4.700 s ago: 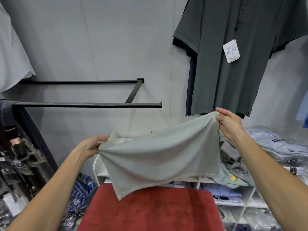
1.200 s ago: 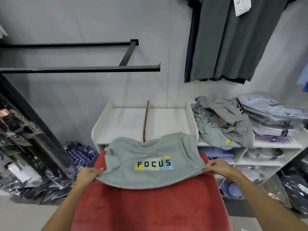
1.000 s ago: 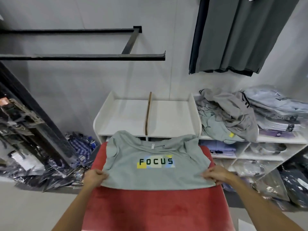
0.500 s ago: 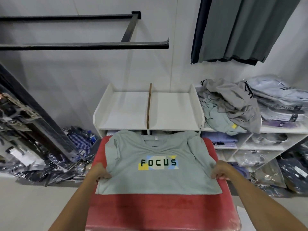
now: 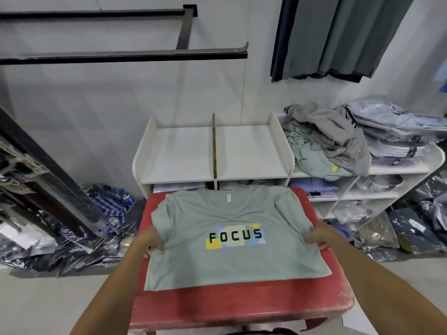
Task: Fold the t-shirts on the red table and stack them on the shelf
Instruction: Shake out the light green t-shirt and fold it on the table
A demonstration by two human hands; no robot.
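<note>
A pale grey-green t-shirt (image 5: 232, 259) with the word FOCUS printed on its chest lies face up and flat on the red table (image 5: 242, 305), collar towards the shelf. My left hand (image 5: 151, 241) grips the shirt's left side edge below the sleeve. My right hand (image 5: 318, 239) grips the right side edge at the same height. Behind the table stands the white shelf (image 5: 179, 155), its top split by a thin wooden divider (image 5: 213, 146); both halves hold nothing.
An unfolded heap of grey and green shirts (image 5: 324, 146) lies on the shelf unit to the right, beside bagged shirts (image 5: 399, 131). Dark shirts (image 5: 338, 35) hang on the wall. A black rail (image 5: 121, 54) juts out upper left. Plastic-wrapped clothes (image 5: 72, 233) cover the floor.
The shirt went from held up in the air to spread flat, print up, on the red table. Both hands drew it towards me and still hold its side edges.
</note>
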